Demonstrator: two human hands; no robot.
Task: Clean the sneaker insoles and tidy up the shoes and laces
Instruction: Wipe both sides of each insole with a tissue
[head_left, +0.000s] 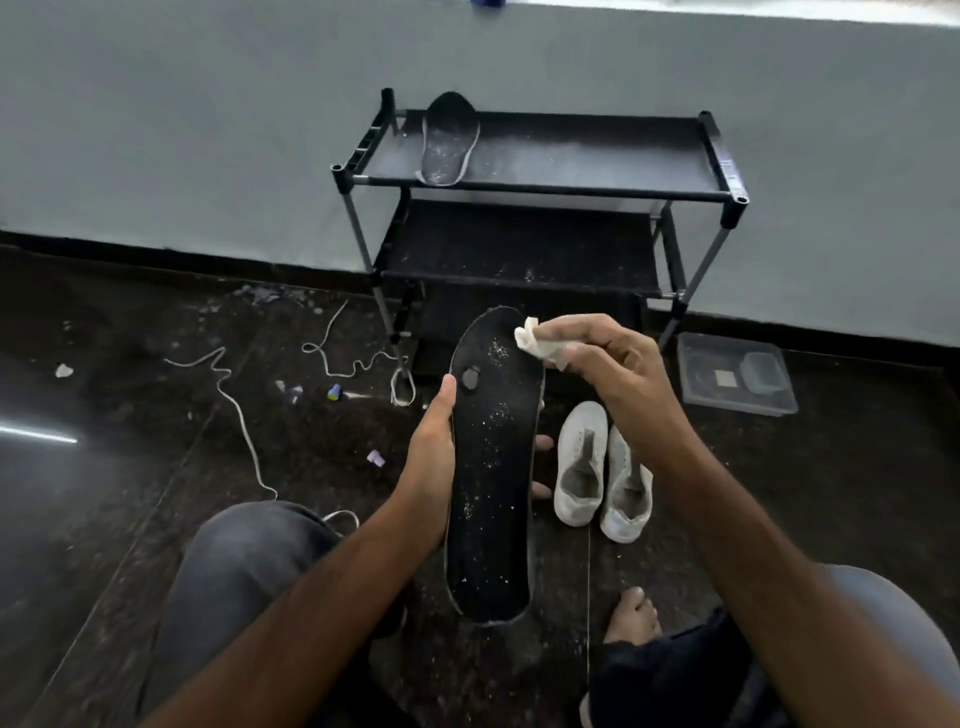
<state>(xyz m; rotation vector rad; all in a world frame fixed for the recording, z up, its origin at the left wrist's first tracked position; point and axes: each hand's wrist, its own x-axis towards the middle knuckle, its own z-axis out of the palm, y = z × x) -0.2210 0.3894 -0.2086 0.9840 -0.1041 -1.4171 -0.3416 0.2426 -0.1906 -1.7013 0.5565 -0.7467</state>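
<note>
Black insole (491, 467) held upright over the floor, gripped along both edges by left hand (431, 462). Right hand (613, 369) pinching white tissue wad (535, 340) against toe end. Pale specks across surface. Recommended: firm toe-to-heel strokes, grip steady, fresh tissue face per pass. Second insole (449, 140) on shoe rack (545, 182); white sneakers (602, 473) and laces (244, 415) on floor.

Dim, perhaps window-lit from above; soft, edges bowed.

Speckled black insole (493, 483) upright; white sneakers (602, 470) paired on floor
</note>
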